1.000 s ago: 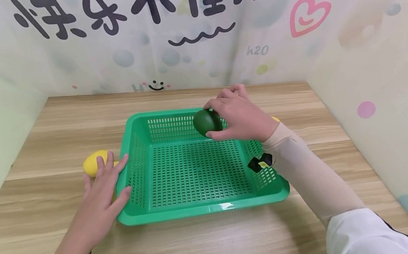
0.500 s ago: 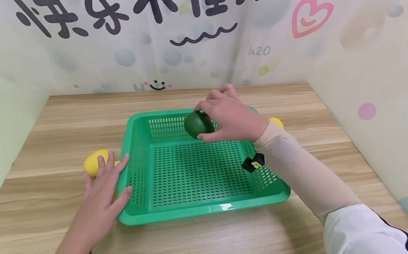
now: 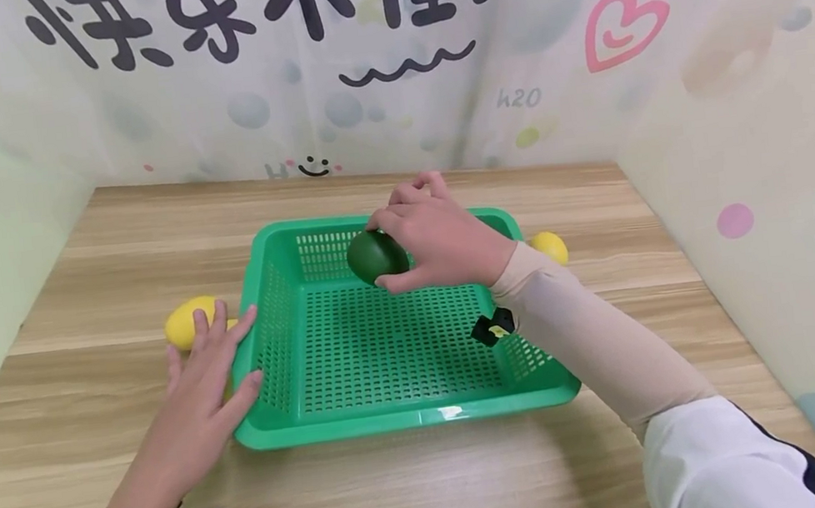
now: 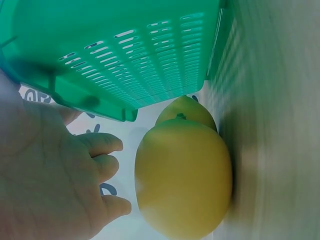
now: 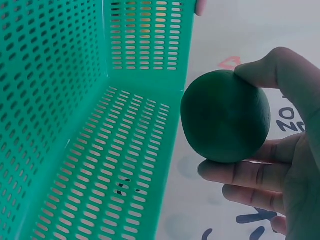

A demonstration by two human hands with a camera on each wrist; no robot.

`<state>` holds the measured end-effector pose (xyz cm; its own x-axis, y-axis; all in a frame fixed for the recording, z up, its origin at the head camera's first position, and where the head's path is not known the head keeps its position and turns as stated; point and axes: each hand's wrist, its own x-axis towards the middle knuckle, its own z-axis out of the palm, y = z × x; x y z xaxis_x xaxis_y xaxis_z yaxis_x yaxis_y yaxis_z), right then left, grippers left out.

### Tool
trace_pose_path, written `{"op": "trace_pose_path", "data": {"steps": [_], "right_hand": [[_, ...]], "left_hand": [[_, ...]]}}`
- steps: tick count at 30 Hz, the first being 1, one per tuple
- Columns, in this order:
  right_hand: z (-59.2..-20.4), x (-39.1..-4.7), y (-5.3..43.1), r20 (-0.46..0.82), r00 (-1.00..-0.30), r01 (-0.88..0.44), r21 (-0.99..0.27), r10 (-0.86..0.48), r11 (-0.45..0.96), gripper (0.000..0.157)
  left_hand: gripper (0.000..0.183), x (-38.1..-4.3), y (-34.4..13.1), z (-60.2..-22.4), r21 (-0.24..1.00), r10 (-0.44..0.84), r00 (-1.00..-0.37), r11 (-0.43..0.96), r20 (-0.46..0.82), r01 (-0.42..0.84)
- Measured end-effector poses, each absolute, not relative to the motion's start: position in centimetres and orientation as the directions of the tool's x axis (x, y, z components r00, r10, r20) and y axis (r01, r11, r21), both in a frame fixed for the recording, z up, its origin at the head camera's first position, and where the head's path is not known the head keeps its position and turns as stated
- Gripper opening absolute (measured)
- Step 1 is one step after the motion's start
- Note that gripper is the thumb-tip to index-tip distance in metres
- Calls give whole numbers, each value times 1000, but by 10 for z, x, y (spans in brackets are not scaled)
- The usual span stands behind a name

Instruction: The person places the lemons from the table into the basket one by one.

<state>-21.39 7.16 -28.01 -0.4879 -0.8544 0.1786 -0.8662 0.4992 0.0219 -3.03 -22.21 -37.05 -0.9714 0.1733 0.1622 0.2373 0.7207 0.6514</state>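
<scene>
My right hand holds a smooth, dark green, rounded fruit over the back part of a green plastic basket. In the right wrist view, my thumb presses one side of the green fruit and my fingers the other. My left hand rests with spread, fairly straight fingers at the basket's left rim. Beside it, partly behind the fingers, lies a yellow, lemon-like fruit. The left wrist view shows a large yellow fruit with a small green stem spot, and another behind it, outside the basket wall.
Another yellow fruit lies just outside the basket's right side, partly behind my right wrist. The wooden table is bounded by a printed backdrop at the back and both sides. The basket's slotted floor is visible.
My right hand has moved left with the green fruit, from the basket's back right toward its middle. More of the yellow fruit at the right now shows. The left hand has stayed put.
</scene>
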Motion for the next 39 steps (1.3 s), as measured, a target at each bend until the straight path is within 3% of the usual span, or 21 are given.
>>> {"op": "trace_pose_path", "data": {"steps": [26,39], "right_hand": [[-299,-212,44,63,-447,-894,19,-892,449,59],[-306,-206,25,42,-424,-901,77,-905,426,56]], "left_hand": [[68,-31,-220,-369,644,170,-973,730,157,231],[68,-31,-220,-369,648,161,-977,731,140,213]]}}
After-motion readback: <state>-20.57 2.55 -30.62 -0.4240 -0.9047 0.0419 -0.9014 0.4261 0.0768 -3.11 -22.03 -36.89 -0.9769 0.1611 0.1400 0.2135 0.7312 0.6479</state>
